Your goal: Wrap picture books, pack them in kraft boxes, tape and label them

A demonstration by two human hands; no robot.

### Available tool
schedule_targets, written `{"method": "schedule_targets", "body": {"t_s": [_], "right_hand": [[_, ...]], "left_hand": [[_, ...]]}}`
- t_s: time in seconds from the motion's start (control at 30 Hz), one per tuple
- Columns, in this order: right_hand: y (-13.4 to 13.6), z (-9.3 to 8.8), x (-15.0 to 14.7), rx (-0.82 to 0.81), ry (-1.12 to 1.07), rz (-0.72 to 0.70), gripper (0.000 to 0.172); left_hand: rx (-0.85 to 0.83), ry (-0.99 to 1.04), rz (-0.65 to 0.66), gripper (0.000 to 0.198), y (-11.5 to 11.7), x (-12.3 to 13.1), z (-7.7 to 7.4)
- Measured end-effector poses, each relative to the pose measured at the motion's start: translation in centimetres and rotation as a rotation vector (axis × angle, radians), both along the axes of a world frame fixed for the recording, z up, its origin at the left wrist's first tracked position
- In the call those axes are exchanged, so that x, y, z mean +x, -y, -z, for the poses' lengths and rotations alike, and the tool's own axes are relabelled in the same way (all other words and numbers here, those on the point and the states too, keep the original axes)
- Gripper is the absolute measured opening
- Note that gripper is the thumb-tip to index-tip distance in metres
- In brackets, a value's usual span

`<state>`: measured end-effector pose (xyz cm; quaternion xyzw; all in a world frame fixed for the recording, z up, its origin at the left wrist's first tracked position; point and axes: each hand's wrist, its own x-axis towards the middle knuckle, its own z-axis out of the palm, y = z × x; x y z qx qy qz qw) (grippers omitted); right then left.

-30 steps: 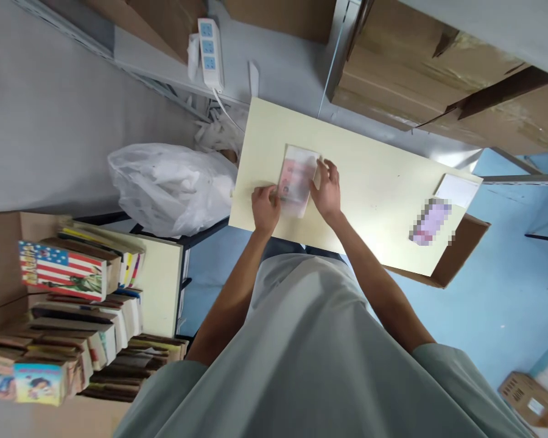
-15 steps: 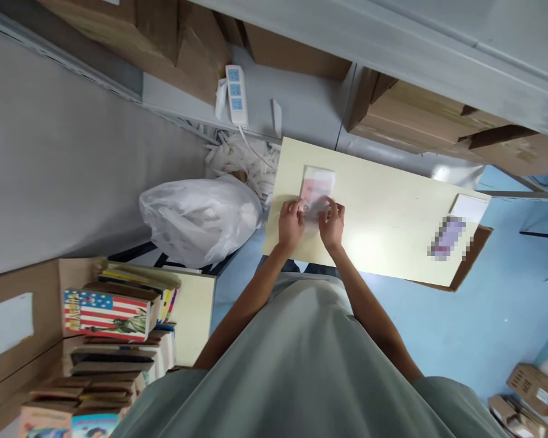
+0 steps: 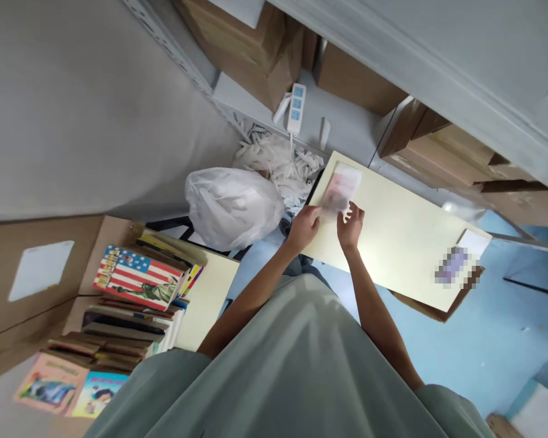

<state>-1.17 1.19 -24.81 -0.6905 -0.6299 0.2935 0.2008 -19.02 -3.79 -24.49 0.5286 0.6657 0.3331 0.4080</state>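
A pale sheet-like item with pinkish print (image 3: 342, 187) lies at the left end of the cream table (image 3: 393, 225); whether it is a booklet or a wrapped packet I cannot tell. At its lower left corner is my left hand (image 3: 304, 228), fingers bent together toward the item, their tips too small to read. My right hand (image 3: 351, 228) is at its lower right edge, with the fingers curled but spread apart. Toward the table's right end lie a white paper (image 3: 474, 243) and a blurred purple item (image 3: 453, 265).
A full white plastic bag (image 3: 235, 208) sits left of the table, below a heap of paper strips (image 3: 278, 155). Books (image 3: 139, 277) fill a carton at the lower left. A power strip (image 3: 296, 109) and cardboard boxes (image 3: 447, 146) stand beyond the table.
The view has turned, so the table appears tilted and further right. My left hand has come off the item's left side toward its corner. My right hand's fingers look more spread.
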Motion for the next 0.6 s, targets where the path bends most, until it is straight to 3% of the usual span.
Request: {"method": "schedule_targets", "body": {"t_s": [0.13, 0.33, 0.47, 0.6], "right_hand": [[3.2, -3.6, -1.2, -0.021, -0.089, -0.069, 0.049], [9.8, -7.9, -3.4, 0.034, -0.211, -0.280, 0.042], [15.5, -10.3, -4.3, 0.063, -0.307, -0.443, 0.040], [21.5, -11.4, -5.0, 0.049, -0.401, -0.616, 0.039]], "left_hand": [[0.003, 0.007, -0.100, 0.024, 5.3, -1.5, -2.9], [0.037, -0.046, -0.337, 0.012, 14.4, -3.2, -7.0], [0.116, -0.063, -0.509, 0.009, 22.1, -3.3, -9.3], [0.153, -0.122, -0.664, 0.016, 31.3, -2.6, -11.8]]}}
